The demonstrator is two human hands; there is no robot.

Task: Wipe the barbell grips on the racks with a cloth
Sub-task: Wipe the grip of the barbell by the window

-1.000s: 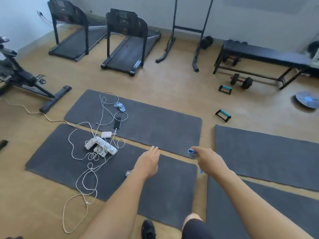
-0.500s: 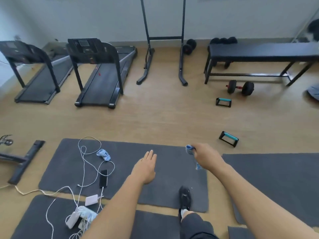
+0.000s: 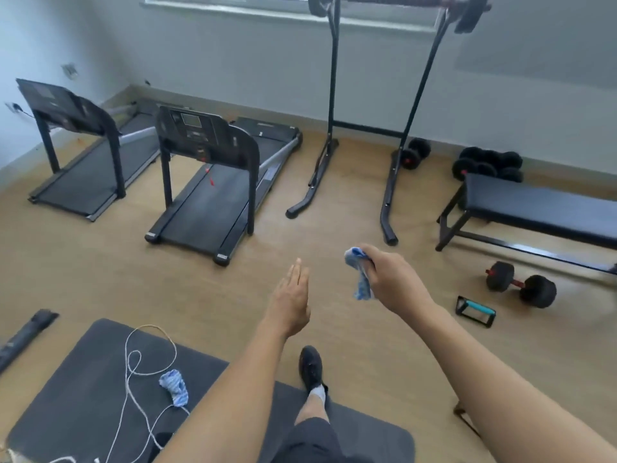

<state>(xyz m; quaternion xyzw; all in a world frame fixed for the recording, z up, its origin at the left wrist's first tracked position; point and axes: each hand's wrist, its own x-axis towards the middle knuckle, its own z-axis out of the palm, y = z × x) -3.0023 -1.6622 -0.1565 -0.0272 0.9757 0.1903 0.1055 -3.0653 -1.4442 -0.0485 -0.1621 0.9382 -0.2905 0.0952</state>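
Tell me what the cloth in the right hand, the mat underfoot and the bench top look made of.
Cloth: soft woven fabric, blue-and-white, matte; it hangs limp and crumpled.
Mat: likely foam or rubber, dark grey, matte and flat.
Bench top: probably vinyl padding, black, with a faint sheen.

The wooden floor (image 3: 350, 329) bears treadmills (image 3: 207, 195), a dark mat (image 3: 83, 396), a bench (image 3: 534, 208) and a dumbbell (image 3: 521, 285).

Soft blue cloth (image 3: 360, 275), matt dark mat (image 3: 83, 396) (foam-like), smooth wood-look floor (image 3: 100, 279), black metal rack (image 3: 330, 95).
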